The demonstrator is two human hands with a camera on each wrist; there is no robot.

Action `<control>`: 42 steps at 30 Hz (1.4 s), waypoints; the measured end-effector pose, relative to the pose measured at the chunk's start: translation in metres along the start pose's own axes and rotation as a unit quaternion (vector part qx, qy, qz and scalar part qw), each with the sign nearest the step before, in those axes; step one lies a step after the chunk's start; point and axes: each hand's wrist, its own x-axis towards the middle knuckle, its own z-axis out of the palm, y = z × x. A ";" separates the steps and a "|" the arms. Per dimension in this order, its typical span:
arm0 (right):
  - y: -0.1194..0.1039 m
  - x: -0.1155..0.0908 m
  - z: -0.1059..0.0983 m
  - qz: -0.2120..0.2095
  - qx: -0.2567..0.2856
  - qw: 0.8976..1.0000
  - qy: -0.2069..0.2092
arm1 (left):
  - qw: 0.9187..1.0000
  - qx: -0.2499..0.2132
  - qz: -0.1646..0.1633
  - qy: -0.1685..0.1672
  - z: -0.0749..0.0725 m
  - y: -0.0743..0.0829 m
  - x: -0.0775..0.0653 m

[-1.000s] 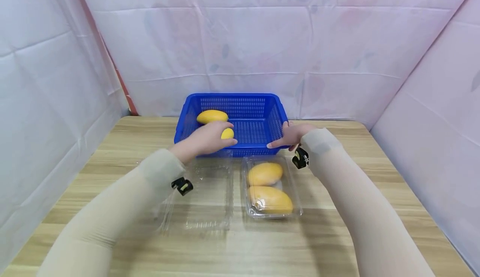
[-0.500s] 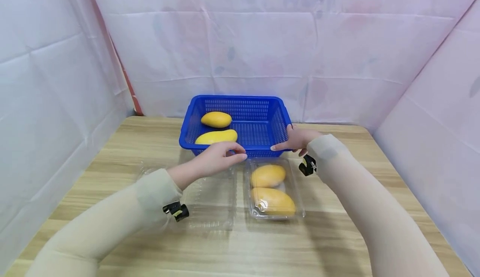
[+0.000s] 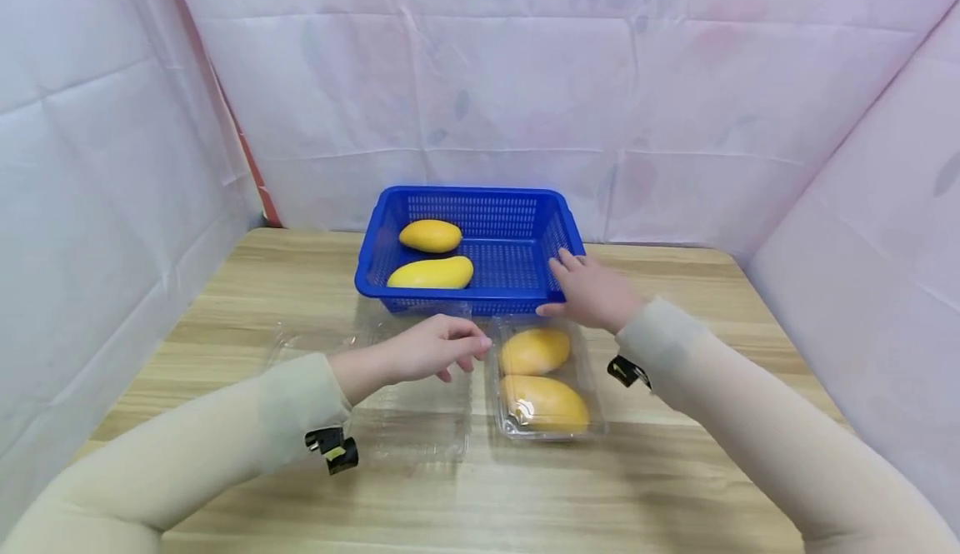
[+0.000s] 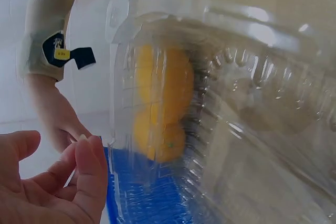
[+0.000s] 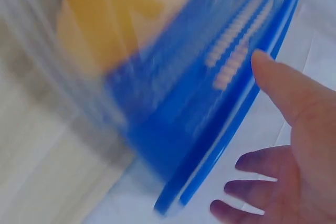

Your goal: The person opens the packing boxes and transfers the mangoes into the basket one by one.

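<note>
My left hand [image 3: 427, 350] hovers over an open clear plastic clamshell box [image 3: 420, 433], fingers loosely bent and holding nothing. In the left wrist view its thumb and fingers stand apart. My right hand [image 3: 597, 294] is at the front right corner of the blue basket [image 3: 480, 294], fingers spread. In the right wrist view the thumb [image 5: 270, 72] lies near the basket rim; contact is unclear. Inside the basket are a mango [image 3: 431, 237] at the back left and another mango [image 3: 431, 273] in front. A second clear box [image 3: 590, 371] holds two mangoes [image 3: 546, 402].
A wooden table [image 3: 525, 496] carries everything. White cloth [image 3: 517, 87] hangs behind it and at both sides. The basket stands near the back edge, with both clear boxes directly in front. A small black camera [image 3: 332, 451] is strapped to the left wrist.
My left hand has let go of the front mango in the basket and drawn back toward me over the open box. My right hand has released the basket rim and its fingers have spread.
</note>
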 end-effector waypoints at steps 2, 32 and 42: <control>-0.011 -0.010 0.002 -0.040 -0.014 0.999 0.014 | 1.000 -0.002 0.001 -0.007 0.002 -0.001 -0.003; -0.070 -0.077 0.036 -0.281 -0.031 0.958 0.041 | 0.989 0.112 -0.013 -0.099 0.027 -0.015 -0.001; -0.075 -0.075 0.049 -0.283 -0.048 0.955 0.069 | 0.987 0.117 -0.022 -0.106 0.038 -0.022 0.011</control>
